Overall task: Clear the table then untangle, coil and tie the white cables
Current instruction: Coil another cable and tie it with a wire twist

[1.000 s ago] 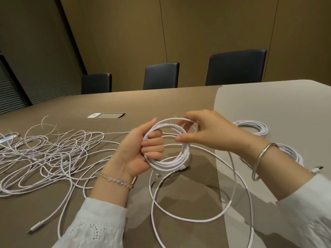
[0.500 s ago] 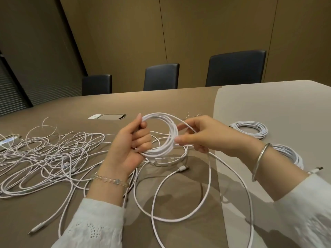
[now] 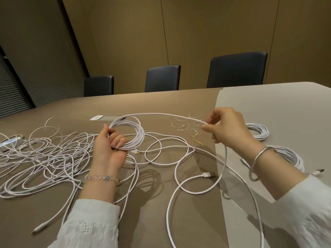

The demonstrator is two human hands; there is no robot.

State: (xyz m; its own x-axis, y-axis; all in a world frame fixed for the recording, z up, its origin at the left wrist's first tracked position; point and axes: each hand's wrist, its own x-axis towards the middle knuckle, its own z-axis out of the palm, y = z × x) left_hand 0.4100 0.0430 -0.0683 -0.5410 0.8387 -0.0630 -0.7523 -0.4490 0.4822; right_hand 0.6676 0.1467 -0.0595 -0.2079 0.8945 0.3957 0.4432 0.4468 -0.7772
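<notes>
Coil [image 3: 128, 136] is sitting in the left hand [image 3: 109, 149], held above the counter [image 3: 161, 221]; the fingers are curling through the loops and clamping them against the palm. The right hand [image 3: 226, 127], well right of the coil, is pinching the free run of cable [image 3: 161, 114] between thumb and forefinger, so that the run is arching from the coil's top across to the pinch, then dropping to the counter.

Judgement: a new turn is being drawn out. To do it well, the right grip should be sliding along the cable, keeping light tension, and laying each turn at the same width as the coil; the left grip should be loosening only enough to admit the turn.

The slack [image 3: 188, 176] is lying in loose loops right of and nearer than the coil, its plug [image 3: 207, 175] resting on top; it may snag as it is drawn in. Twist ties [image 3: 186, 126] are lying right of the coil, beyond the slack. The tangle [image 3: 44, 158] is spreading left of the coil, close to the left wrist. Two finished coils [image 3: 258, 131] are lying far right. Judged roomiest: the bare counter nearer than the coil, toward the sleeves.
</notes>
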